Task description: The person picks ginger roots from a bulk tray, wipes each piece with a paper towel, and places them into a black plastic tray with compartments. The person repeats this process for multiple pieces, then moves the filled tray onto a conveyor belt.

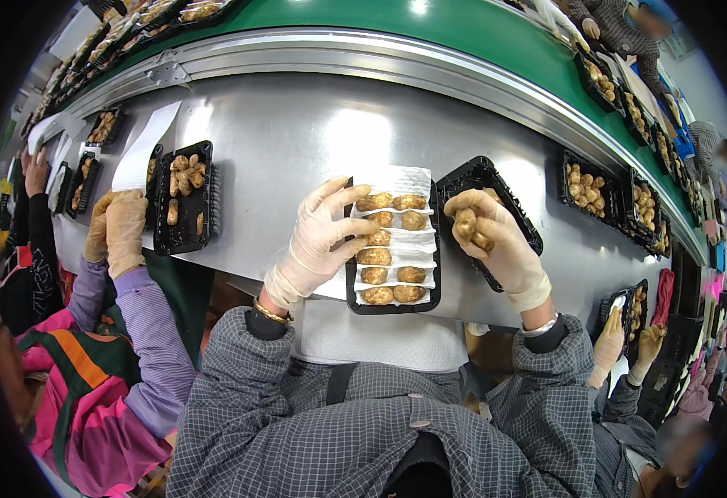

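In front of me, a black plastic tray [437, 286] holds brown, mottled, rounded pieces of produce [409, 294], set in rows between folds of white paper [413, 239]. Some middle rows show a piece only on the left side, with bare paper on the right. My left hand [318, 236], in a pale glove, has its fingers spread over the tray's left edge, the tips by the upper left pieces. Above a second black tray [525, 224], my gloved right hand [496, 245] grips brown pieces [465, 224]; their exact number is partly hidden.
At left, a co-worker's gloved hands [123, 228] are beside a black tray of brown pieces [185, 241]. More filled trays [587, 192] stand at right. A metal rail [396, 51] borders the green belt [322, 15]. White sheets [380, 340] lie at the near edge.
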Available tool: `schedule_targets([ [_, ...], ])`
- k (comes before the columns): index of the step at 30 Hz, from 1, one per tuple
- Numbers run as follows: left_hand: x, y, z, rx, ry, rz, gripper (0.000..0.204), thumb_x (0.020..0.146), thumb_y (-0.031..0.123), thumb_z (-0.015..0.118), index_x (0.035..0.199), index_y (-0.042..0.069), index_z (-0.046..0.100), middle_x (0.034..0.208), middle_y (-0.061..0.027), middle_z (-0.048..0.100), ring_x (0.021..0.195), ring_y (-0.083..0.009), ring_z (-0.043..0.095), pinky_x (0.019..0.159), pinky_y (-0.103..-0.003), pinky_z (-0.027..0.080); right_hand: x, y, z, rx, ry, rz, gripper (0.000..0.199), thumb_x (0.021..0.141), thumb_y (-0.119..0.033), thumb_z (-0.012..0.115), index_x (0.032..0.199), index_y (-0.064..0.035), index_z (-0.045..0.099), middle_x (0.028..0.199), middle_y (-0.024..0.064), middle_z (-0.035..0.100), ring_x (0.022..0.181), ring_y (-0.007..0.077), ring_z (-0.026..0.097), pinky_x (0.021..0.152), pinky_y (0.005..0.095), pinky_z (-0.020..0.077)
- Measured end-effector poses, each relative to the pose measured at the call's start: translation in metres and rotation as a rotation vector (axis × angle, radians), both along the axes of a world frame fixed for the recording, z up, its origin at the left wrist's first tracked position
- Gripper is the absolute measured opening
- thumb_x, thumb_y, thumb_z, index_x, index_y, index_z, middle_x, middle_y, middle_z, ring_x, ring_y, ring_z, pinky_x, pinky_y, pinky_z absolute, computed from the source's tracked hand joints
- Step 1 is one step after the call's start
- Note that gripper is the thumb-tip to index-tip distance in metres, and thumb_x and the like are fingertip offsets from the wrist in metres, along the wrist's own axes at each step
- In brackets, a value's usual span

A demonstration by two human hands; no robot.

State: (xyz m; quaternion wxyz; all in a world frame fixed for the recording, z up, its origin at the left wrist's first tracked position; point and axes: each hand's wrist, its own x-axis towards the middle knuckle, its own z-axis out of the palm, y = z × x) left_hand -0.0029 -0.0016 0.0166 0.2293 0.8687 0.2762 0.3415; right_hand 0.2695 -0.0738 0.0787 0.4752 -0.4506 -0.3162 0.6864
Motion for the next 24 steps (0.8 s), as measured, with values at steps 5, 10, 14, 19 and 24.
schedule_targets([
  [5,0.001,0.004,0.001,0.163,0.063,-0.072,0.032,0.069,0.005,0.077,0.098,0.017,0.072,0.130,-0.0048,0.058,0.131,-0.0306,0.042,0.108,-0.043,0.034,-0.017,0.003,-0.020,0.338,-0.734,0.119,0.020,0.085,0.000,0.059,0.098,-0.0089,0.071,0.085,-0.0019,0.060,0.065,0.0090,0.054,0.062,0.0225,0.0460],
  [10,0.003,0.006,0.007,0.049,0.019,0.130,0.036,0.071,0.004,0.074,0.106,0.013,0.070,0.117,-0.0037,0.064,0.119,-0.0306,0.050,0.103,-0.040,0.038,-0.054,0.018,-0.011,0.947,-1.427,0.444,0.029,0.079,-0.008,0.064,0.107,-0.0150,0.067,0.094,0.0041,0.062,0.082,0.0216,0.066,0.068,0.0312,0.0542],
  [14,0.004,0.015,-0.004,0.088,0.051,0.078,0.035,0.073,0.003,0.072,0.107,0.012,0.071,0.110,-0.0033,0.066,0.111,-0.0270,0.053,0.099,-0.041,0.040,-0.061,0.027,-0.013,1.116,-1.621,0.641,0.037,0.079,-0.010,0.064,0.116,-0.0109,0.059,0.098,0.0042,0.059,0.090,0.0213,0.065,0.071,0.0307,0.0543],
  [19,0.006,0.019,-0.011,0.091,-0.016,0.086,0.029,0.075,0.006,0.071,0.103,0.014,0.072,0.105,-0.0017,0.067,0.106,-0.0251,0.056,0.097,-0.040,0.040,-0.059,0.030,-0.025,1.221,-1.691,0.692,0.030,0.081,-0.013,0.062,0.109,-0.0048,0.058,0.090,0.0046,0.057,0.085,0.0194,0.063,0.072,0.0310,0.0542],
  [24,0.007,0.019,-0.009,0.060,-0.001,0.085,0.028,0.076,0.006,0.071,0.103,0.014,0.072,0.104,-0.0013,0.068,0.105,-0.0237,0.057,0.098,-0.039,0.039,-0.047,0.029,-0.033,1.202,-1.542,0.552,0.032,0.079,-0.015,0.065,0.109,-0.0052,0.060,0.093,0.0057,0.060,0.086,0.0207,0.064,0.072,0.0316,0.0549],
])
